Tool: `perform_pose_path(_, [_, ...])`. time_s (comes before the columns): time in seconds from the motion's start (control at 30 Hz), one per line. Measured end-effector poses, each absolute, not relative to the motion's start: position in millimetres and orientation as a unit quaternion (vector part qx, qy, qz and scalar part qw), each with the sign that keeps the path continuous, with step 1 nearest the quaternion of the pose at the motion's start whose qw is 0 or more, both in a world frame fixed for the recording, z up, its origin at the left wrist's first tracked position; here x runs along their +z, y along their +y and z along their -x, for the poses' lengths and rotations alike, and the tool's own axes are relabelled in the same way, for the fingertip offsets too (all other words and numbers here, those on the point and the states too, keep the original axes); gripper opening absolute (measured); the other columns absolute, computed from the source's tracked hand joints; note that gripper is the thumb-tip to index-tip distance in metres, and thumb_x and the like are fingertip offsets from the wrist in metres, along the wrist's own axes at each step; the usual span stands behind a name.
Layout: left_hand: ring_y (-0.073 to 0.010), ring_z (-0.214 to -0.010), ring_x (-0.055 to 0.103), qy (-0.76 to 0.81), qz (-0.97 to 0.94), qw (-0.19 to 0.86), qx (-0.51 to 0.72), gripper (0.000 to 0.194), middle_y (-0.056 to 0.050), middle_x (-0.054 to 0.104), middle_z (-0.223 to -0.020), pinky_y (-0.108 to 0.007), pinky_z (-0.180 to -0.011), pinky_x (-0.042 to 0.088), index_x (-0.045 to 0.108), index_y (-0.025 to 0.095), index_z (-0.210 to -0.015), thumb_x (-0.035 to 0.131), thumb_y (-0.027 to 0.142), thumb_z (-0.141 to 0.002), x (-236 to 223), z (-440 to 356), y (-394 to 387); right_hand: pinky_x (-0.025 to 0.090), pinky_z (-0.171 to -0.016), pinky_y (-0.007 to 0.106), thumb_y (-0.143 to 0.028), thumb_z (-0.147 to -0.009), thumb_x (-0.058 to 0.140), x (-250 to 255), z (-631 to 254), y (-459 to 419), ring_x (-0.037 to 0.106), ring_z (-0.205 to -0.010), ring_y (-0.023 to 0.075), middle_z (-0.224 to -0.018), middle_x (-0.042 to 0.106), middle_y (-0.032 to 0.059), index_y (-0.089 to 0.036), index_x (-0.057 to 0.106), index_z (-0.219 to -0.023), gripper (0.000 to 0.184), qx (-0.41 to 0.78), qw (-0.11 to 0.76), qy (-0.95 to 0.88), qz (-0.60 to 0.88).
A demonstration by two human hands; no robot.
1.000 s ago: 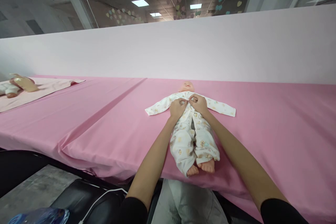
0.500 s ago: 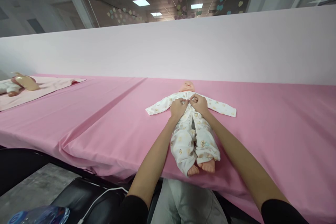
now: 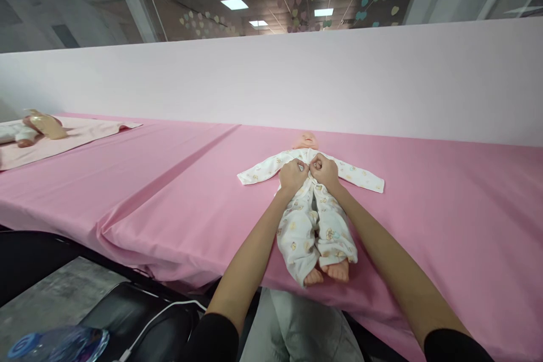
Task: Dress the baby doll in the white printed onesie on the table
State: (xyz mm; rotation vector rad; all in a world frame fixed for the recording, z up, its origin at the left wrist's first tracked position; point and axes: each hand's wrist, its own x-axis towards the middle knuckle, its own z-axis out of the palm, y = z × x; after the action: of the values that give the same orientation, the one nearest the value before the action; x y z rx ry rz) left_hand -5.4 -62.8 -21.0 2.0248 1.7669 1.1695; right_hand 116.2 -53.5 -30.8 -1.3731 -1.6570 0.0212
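Observation:
A baby doll point(image 3: 307, 140) lies on its back, dressed in a white patterned onesie point(image 3: 297, 226) with long sleeves spread to both sides. Its bare feet point(image 3: 337, 270) point toward me. My left hand point(image 3: 293, 174) is closed in a pinch on the front of the onesie at the chest. Right beside it, my right hand point(image 3: 324, 171) pinches the same front from the other side, the fingertips of both nearly meeting. Whatever small fastening may be between the fingers is hidden. Below the hands, a gap shows between the legs of the onesie.
A pink sheet point(image 3: 178, 198) covers the table, with a white partition point(image 3: 271, 79) behind. At the far left, another doll point(image 3: 26, 134) and a yellowish bottle-like object point(image 3: 47, 124) lie on a pale cloth point(image 3: 91, 131). A plastic bottle point(image 3: 59, 344) and white cable point(image 3: 155, 319) are lower left.
Both hands stay pinched at the chest of the onesie and have shifted slightly down it. The camera view has moved a little; the doll lies as before.

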Motion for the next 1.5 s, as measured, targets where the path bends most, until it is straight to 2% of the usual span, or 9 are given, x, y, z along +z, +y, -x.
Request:
perform_pose_path(0.17, [-0.0198, -0.076, 0.061, 0.596, -0.692, 0.105, 0.395, 0.022, -0.005, 0.068, -0.076, -0.026, -0.064, 0.04, 0.068, 0.02, -0.085, 0.05, 0.033, -0.082, -22.3, 5.9, -63.3, 0.028, -0.053, 0.023, -0.024, -0.067, 0.049, -30.1, -116.2, -53.2, 0.041, -0.045, 0.0121, -0.042, 0.039, -0.0063, -0.021, 0.045, -0.062, 0.008, 0.006, 0.475, -0.679, 0.559])
perform_pose_path(0.37, [-0.0207, -0.079, 0.061, 0.582, -0.685, 0.147, 0.413, 0.03, -0.006, 0.069, -0.084, -0.027, -0.066, 0.04, 0.069, 0.019, -0.088, 0.049, 0.04, -0.083, -20.4, 7.5, -62.5, 0.029, -0.053, 0.024, -0.026, -0.069, 0.049, -31.5, -116.3, -54.3, 0.038, -0.044, 0.0118, -0.042, 0.036, -0.0063, -0.021, 0.042, -0.062, 0.011, -0.007, 0.485, -0.685, 0.544])
perform_pose_path(0.57, [-0.0177, -0.071, 0.06, 0.559, -0.712, 0.17, 0.389, 0.023, -0.003, 0.068, -0.076, -0.025, -0.06, 0.037, 0.071, 0.022, -0.088, 0.054, 0.036, -0.08, -18.9, 11.1, -57.6, 0.028, -0.054, 0.024, -0.023, -0.068, 0.048, -33.4, -116.5, -56.2, 0.036, -0.044, 0.0121, -0.043, 0.035, -0.0061, -0.021, 0.046, -0.065, 0.005, -0.025, 0.479, -0.69, 0.542])
perform_pose_path(0.73, [-0.0174, -0.067, 0.059, 0.562, -0.718, 0.126, 0.39, 0.023, -0.003, 0.066, -0.07, -0.025, -0.057, 0.035, 0.07, 0.022, -0.085, 0.05, 0.031, -0.081, -21.7, 9.6, -57.0, 0.027, -0.054, 0.025, -0.023, -0.07, 0.049, -32.7, -114.5, -55.9, 0.039, -0.045, 0.0132, -0.044, 0.038, -0.0044, -0.02, 0.05, -0.066, 0.004, -0.034, 0.467, -0.684, 0.559])
perform_pose_path(0.93, [-0.02, -0.068, 0.061, 0.56, -0.742, 0.051, 0.365, 0.025, -0.005, 0.067, -0.069, -0.026, -0.058, 0.037, 0.067, 0.02, -0.086, 0.044, 0.029, -0.084, -22.9, 6.5, -59.0, 0.026, -0.055, 0.025, -0.024, -0.072, 0.05, -33.1, -110.7, -54.7, 0.047, -0.054, 0.0156, -0.051, 0.05, -0.0007, -0.02, 0.057, -0.071, 0.009, -0.059, 0.442, -0.664, 0.6])
perform_pose_path(1.17, [-0.0192, -0.074, 0.063, 0.576, -0.74, 0.055, 0.344, 0.025, -0.003, 0.068, -0.075, -0.025, -0.062, 0.041, 0.065, 0.022, -0.089, 0.042, 0.03, -0.085, -20.8, 7.2, -61.3, 0.031, -0.056, 0.025, -0.026, -0.072, 0.049, -35.2, -111.9, -54.5, 0.045, -0.049, 0.0138, -0.047, 0.047, -0.0022, -0.018, 0.061, -0.068, 0.015, -0.048, 0.47, -0.662, 0.582])
perform_pose_path(1.5, [-0.0198, -0.077, 0.064, 0.588, -0.734, 0.05, 0.335, 0.023, -0.003, 0.069, -0.077, -0.026, -0.065, 0.042, 0.064, 0.022, -0.091, 0.043, 0.031, -0.085, -19.9, 4.7, -62.6, 0.03, -0.055, 0.025, -0.024, -0.071, 0.048, -35.1, -112.4, -54.3, 0.041, -0.045, 0.0122, -0.045, 0.044, -0.0035, -0.018, 0.064, -0.068, 0.017, -0.047, 0.49, -0.66, 0.567])
